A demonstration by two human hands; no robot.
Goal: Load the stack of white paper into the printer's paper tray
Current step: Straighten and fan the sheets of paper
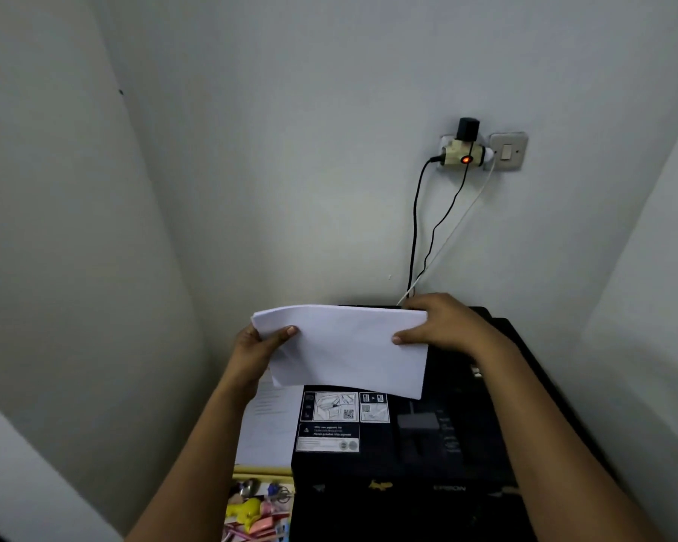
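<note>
A stack of white paper [345, 348] hangs in the air above the rear of a black printer [400, 455], its top edge fanned a little. My left hand [257, 346] grips the stack's left edge, thumb on the front face. My right hand [443, 324] grips the right edge, thumb on the front and fingers behind. The printer's lid carries white instruction stickers [331, 420]. The stack and my hands hide the rear of the printer, so no paper tray shows.
A printed sheet [269, 424] lies to the left of the printer, above a yellow-edged box of small coloured items [257, 506]. On the wall behind, a plug adapter with a red light [464, 152] feeds cables down behind the printer. Walls close in left and right.
</note>
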